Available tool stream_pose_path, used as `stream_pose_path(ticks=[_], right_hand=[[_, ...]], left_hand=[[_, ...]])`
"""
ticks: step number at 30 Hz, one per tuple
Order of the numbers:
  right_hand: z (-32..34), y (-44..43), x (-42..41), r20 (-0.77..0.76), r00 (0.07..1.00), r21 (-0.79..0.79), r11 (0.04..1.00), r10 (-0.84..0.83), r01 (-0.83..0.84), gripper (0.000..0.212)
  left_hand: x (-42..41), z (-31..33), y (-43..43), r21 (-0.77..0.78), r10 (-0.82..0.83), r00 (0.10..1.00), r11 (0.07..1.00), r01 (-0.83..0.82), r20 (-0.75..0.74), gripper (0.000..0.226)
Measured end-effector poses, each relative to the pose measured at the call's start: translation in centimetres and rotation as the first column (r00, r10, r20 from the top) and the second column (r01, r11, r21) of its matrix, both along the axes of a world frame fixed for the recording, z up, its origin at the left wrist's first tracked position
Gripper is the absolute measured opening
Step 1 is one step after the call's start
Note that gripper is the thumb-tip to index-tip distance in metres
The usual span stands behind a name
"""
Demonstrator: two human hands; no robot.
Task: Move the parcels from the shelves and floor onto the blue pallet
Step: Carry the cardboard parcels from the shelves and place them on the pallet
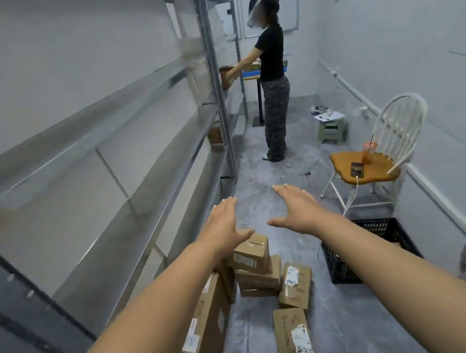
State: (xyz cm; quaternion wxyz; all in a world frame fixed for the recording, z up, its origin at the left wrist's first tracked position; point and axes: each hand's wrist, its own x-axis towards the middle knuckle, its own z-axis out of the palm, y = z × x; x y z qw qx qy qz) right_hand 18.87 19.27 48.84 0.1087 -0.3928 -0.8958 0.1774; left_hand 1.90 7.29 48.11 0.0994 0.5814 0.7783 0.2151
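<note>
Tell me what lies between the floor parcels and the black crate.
Between the floor parcels and black crate: bare grey floor, shown in the head view.

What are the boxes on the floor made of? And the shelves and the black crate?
Boxes: looks like brown cardboard, matte, with tape seams and paper labels. Shelves: probably metal, grey and slightly shiny, with punched uprights. Crate: likely hard plastic, black, with a moulded lattice wall.

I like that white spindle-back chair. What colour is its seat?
The wooden seat is honey-brown, best seen in the head view.
</note>
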Motion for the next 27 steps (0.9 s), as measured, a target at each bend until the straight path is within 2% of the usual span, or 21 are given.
stream_pose_path(ticks=[6,14,20,24,27], right_hand=[[-1.3,9.7,-1.3,-0.03,0.999,-0.063,0.998,-0.014,0.012,0.092],[-4.3,16.9,-5.2,0.023,0.999,-0.126,0.992,0.035,-0.032,0.089],[-8.1,22.2,-9.4,0.062,0.998,-0.22,0.976,0.012,0.002,0.088],[-12.3,26.1,-13.4,0.111,0.994,-0.278,0.961,0.015,0.017,0.088],[-16.1,28.7,-16.4,0.144,0.989,-0.354,0.933,-0.016,0.066,0.089]], left_hand=[[-2.5,-0.5,7.7,-0.069,0.041,0.999,0.997,-0.043,-0.036,0.092],[-5.0,-4.4,15.1,-0.123,0.029,0.998,0.992,-0.022,0.055,0.087],[-10.1,-9.4,20.2,-0.184,0.051,0.991,0.983,-0.027,0.125,0.089],[-14.5,-14.3,24.0,-0.309,0.06,0.984,0.951,-0.005,0.169,0.085],[-17.7,-18.5,26.8,-0.381,0.065,0.974,0.924,0.023,0.218,0.097]])
